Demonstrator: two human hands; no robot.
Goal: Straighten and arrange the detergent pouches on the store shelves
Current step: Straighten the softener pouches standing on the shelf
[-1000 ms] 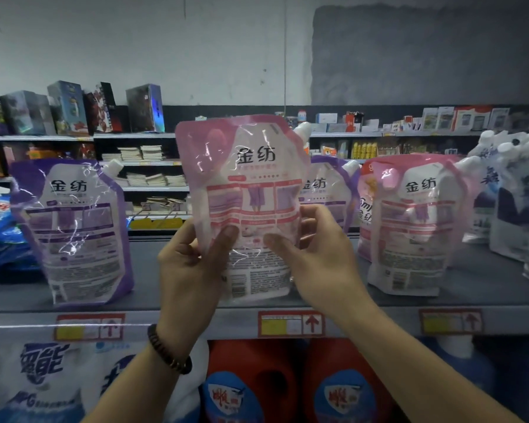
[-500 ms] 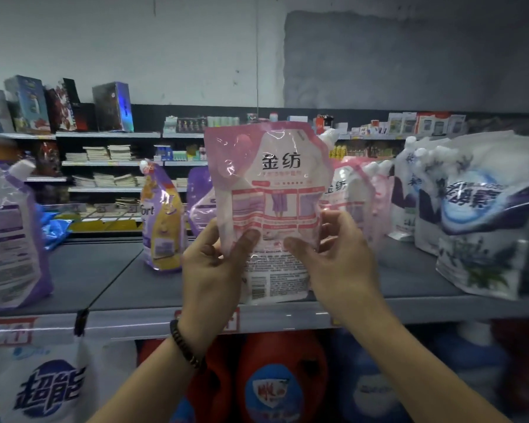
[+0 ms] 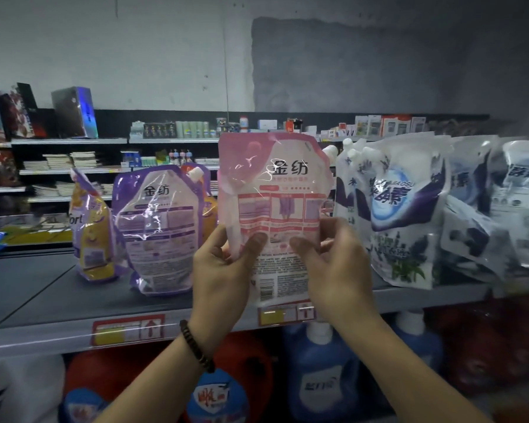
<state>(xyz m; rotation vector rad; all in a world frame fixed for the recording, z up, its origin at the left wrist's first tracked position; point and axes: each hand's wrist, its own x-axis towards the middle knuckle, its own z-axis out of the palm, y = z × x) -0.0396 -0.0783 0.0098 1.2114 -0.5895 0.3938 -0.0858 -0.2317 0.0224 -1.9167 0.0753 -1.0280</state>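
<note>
I hold a pink detergent pouch upright in front of the grey shelf. My left hand grips its lower left side and my right hand grips its lower right side, thumbs on the front. Left of it a purple pouch stands on the shelf, with a yellow and purple pouch further left. To the right stand white and purple pouches in a row, packed close together. Whether the pink pouch's base touches the shelf is hidden by my hands.
Price tags line the shelf's front edge. Red jugs and blue jugs fill the shelf below. Bare shelf surface lies at the left. Far shelves with boxes and stationery run along the back wall.
My view and both hands have shifted right along the shelf with the pink pouch. The white and purple pouches came closer on the right; the big purple pouch at the left left the view.
</note>
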